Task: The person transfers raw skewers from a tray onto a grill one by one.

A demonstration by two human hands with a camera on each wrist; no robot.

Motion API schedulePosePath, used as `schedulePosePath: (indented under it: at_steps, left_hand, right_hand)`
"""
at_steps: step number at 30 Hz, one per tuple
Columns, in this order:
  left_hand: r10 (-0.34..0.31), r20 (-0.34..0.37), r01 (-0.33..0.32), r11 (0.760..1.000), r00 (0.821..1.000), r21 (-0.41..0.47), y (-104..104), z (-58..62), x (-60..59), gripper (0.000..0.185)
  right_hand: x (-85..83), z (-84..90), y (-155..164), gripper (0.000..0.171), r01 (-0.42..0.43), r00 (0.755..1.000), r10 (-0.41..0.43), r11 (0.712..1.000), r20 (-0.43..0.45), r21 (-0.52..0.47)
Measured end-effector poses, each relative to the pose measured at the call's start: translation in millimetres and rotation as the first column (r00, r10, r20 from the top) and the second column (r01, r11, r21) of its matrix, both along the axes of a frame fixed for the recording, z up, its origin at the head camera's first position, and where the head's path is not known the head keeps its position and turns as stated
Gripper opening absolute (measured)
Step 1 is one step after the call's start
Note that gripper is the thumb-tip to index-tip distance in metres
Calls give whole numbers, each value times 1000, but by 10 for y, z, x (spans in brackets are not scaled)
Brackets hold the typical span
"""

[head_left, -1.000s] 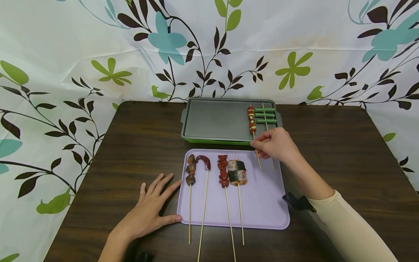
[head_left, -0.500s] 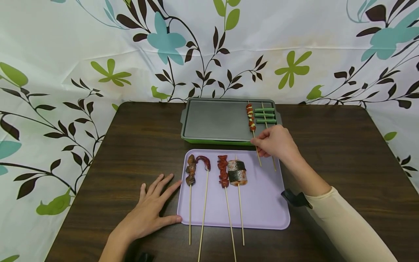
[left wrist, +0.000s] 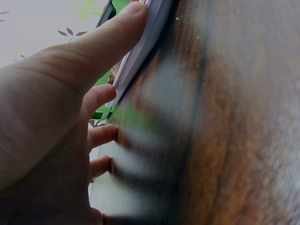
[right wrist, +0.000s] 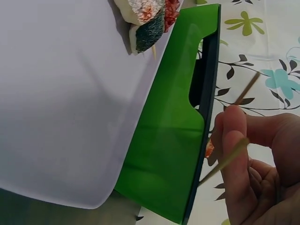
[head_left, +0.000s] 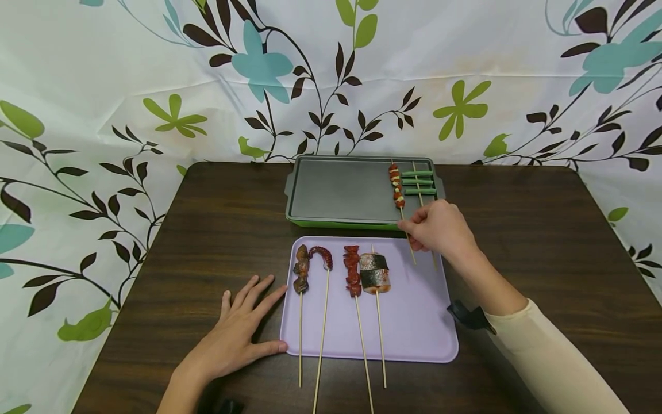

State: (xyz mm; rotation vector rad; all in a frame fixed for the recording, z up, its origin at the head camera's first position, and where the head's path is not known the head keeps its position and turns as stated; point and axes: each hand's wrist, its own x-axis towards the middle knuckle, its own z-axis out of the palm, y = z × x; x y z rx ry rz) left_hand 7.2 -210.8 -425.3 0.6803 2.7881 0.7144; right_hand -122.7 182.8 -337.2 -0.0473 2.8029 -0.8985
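Right hand (head_left: 439,230) pinching red skewer (head_left: 397,187), tip pointing away, lengthwise on griddle (head_left: 341,190)

**Stick pinched at the green tray's edge**

My right hand (right wrist: 253,164) pinches a thin wooden stick (right wrist: 225,159) between thumb and fingers (right wrist: 232,140), just beside the green tray (right wrist: 168,140) with its dark rim. A lilac tray (right wrist: 61,93) fills the left, touching the green one. A fish piece (right wrist: 143,18) lies at its top edge.
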Motion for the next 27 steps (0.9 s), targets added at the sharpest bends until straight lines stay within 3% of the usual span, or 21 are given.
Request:
schedulePosePath:
  at_steps: [8,17,23,27]
  left_hand:
    - [3,2,-3,1000,1000,-2,-1,-7,3,93]
    - [4,6,-4,1000,1000,-8,0,-13,4,93]
    - [5,9,-5,1000,1000,-4,5,-3,7,93]
    - [6,9,-6,1000,1000,-6,9,6,2,92]
  right_hand:
    - [127,38,39,32,-2,1000,1,999,-25,-34]
    - [416,105,79,29,-41,999,42,997,10,-72]
    - [696,93,66,29,-130,986,141,983,84,-129]
    - [901,-44,7,28,-219,963,238,964,125,-154]
